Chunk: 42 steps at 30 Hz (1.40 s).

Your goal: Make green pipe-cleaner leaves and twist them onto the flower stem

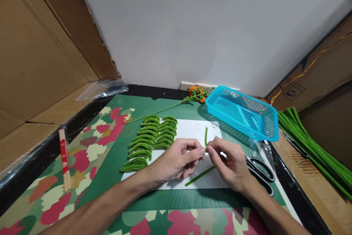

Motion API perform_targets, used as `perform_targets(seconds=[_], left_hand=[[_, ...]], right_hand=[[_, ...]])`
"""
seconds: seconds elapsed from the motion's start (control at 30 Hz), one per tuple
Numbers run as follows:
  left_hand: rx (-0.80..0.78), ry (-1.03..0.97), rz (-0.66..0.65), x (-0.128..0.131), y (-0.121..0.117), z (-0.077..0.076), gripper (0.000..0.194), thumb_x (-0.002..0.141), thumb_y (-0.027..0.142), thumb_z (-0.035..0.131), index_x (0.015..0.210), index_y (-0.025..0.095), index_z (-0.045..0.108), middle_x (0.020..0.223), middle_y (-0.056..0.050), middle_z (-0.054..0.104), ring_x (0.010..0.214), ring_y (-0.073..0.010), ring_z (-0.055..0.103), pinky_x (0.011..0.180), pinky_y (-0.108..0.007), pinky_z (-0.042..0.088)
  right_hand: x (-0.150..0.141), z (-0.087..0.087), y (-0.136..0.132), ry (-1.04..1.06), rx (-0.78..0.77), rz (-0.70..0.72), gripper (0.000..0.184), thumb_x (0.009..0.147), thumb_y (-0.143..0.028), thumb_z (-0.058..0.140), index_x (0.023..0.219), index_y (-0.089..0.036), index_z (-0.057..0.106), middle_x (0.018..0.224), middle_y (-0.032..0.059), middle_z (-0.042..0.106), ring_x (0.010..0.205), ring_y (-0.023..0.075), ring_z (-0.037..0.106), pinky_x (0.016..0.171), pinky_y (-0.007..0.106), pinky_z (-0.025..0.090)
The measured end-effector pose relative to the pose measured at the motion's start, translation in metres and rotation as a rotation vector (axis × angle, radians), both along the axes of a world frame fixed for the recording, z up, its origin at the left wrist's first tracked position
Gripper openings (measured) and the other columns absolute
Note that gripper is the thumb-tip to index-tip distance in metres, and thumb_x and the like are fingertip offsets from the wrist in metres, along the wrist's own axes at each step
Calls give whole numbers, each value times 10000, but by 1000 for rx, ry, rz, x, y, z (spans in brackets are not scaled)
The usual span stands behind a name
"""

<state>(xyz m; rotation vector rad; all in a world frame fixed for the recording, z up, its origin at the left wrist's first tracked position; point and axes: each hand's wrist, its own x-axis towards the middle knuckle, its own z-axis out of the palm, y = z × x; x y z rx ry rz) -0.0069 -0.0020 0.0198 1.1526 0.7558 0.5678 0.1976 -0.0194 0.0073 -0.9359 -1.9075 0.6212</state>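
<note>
A short green pipe cleaner (206,136) stands up between my two hands over the white paper. My right hand (230,161) is closed, thumb and forefinger pinching near its lower end. My left hand (187,157) is closed too, its thumb and forefinger meeting the right fingertips at that same end; the exact grip is partly hidden. Below the hands, a straight green pipe cleaner piece (200,176) slants across the paper (189,128), one end hidden by my right hand. To the left lie two columns of bent green pipe cleaner bundles (141,141) (166,132).
Black-handled scissors (261,172) lie beside my right wrist. A blue perforated basket (242,114) stands behind, near an orange flower with a green stem (196,94). Long green pipe cleaners (316,150) lie at right. A red-wrapped stick packet (65,160) lies at left.
</note>
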Motion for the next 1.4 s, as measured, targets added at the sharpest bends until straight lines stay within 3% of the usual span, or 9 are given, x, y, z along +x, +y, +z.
perform_targets(seconds=[0.3, 0.47, 0.53, 0.6, 0.67, 0.77, 0.83, 1.07, 1.4], left_hand=[[532, 318, 139, -3, -12, 20, 166, 1017, 330, 611, 915, 198, 608, 639, 47, 602, 576, -115, 562, 620, -239, 457], [1197, 410, 152, -8, -8, 4, 180, 1008, 144, 534, 869, 177, 645, 775, -12, 603, 678, -138, 541, 633, -267, 397], [1290, 458, 135, -9, -7, -1, 191, 1011, 136, 519, 879, 173, 652, 767, -14, 590, 659, -139, 516, 616, -279, 376], [1141, 468, 178, -9, -7, -1, 161, 1018, 188, 548, 901, 176, 657, 809, -24, 620, 718, -149, 561, 665, -274, 418], [797, 404, 175, -7, -8, 1, 194, 1041, 307, 559, 933, 182, 659, 803, -21, 634, 725, -150, 599, 667, -255, 464], [256, 167, 81, -2, -6, -1, 398, 1053, 529, 492, 905, 179, 612, 655, 16, 568, 524, -130, 580, 464, -209, 431], [65, 60, 70, 0, -3, -6, 448, 1021, 596, 516, 871, 177, 571, 598, 35, 530, 433, -120, 563, 375, -180, 374], [-138, -11, 23, -2, 2, -8, 448, 959, 577, 650, 816, 160, 569, 616, 50, 518, 360, -45, 468, 320, -120, 244], [56, -31, -61, -6, -1, -1, 345, 1015, 526, 626, 945, 201, 539, 523, 89, 473, 402, -54, 374, 416, -155, 253]], right_hand=[[-5, -2, 5, 380, -561, 144, 378, 914, -481, 746, 735, -150, 716, 531, -33, 480, 461, 86, 353, 431, 236, 237], [-17, -12, 5, 654, -794, 162, 448, 868, -546, 781, 669, -169, 644, 429, -101, 319, 373, 59, 227, 385, 229, 195], [-18, -11, 4, 601, -761, 134, 442, 902, -535, 747, 678, -172, 634, 450, -99, 319, 390, 61, 225, 393, 231, 199], [-16, -7, 2, 414, -588, 83, 395, 965, -462, 690, 712, -160, 662, 515, -60, 415, 447, 77, 310, 431, 235, 238], [-12, -2, 0, 210, -351, 30, 336, 1019, -354, 621, 759, -156, 696, 599, -16, 523, 525, 97, 403, 486, 243, 292], [-8, 1, -1, 39, -48, 22, 265, 1051, -237, 539, 863, -167, 713, 674, 8, 606, 574, 119, 470, 551, 255, 361], [-6, -2, 1, -38, 102, 31, 230, 1053, -188, 510, 928, -164, 701, 697, 12, 607, 585, 129, 483, 570, 264, 369], [1, -11, 9, -231, 206, 52, 212, 1051, -165, 480, 946, -172, 665, 715, 3, 550, 589, 141, 462, 564, 287, 310], [-3, 7, 5, 78, -110, 114, 343, 1029, -262, 571, 733, -164, 715, 588, -18, 508, 543, 116, 416, 550, 279, 304]])
